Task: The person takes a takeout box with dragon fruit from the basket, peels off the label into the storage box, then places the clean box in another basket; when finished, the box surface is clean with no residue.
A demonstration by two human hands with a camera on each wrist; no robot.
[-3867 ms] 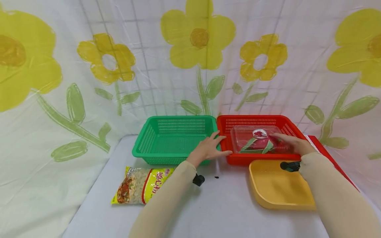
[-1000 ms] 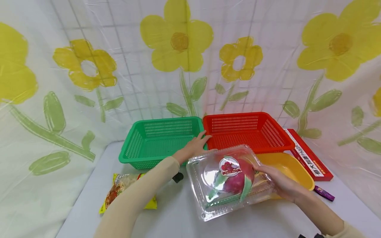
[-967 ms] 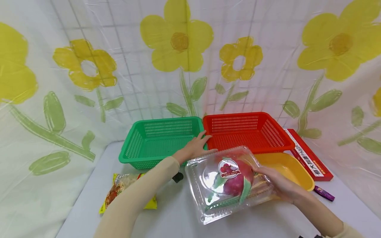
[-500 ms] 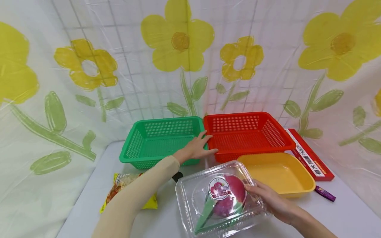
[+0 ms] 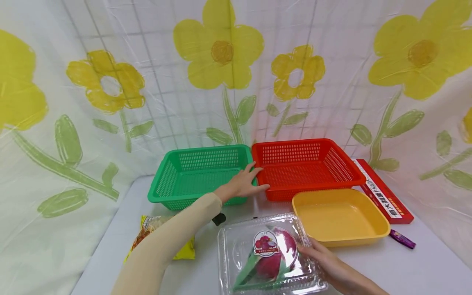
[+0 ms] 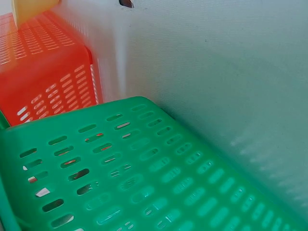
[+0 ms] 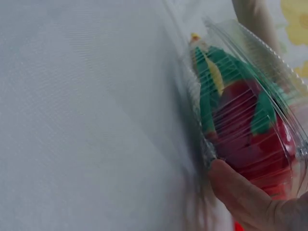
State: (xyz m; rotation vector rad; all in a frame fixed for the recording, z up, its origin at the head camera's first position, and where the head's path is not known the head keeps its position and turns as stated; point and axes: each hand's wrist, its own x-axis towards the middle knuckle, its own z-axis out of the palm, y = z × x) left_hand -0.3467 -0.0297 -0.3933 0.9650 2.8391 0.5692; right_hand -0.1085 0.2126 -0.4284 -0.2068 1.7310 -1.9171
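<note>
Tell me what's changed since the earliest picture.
The right hand has drawn the clear fruit container out of the red basket toward the person, and holds its right side. The left hand stays at the baskets' neighbouring rims; the green basket and yellow tray look unmoved.

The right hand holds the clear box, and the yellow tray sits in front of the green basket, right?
Not quite: the head view shows the yellow tray in front of the red basket. The right hand does hold the clear box.
</note>
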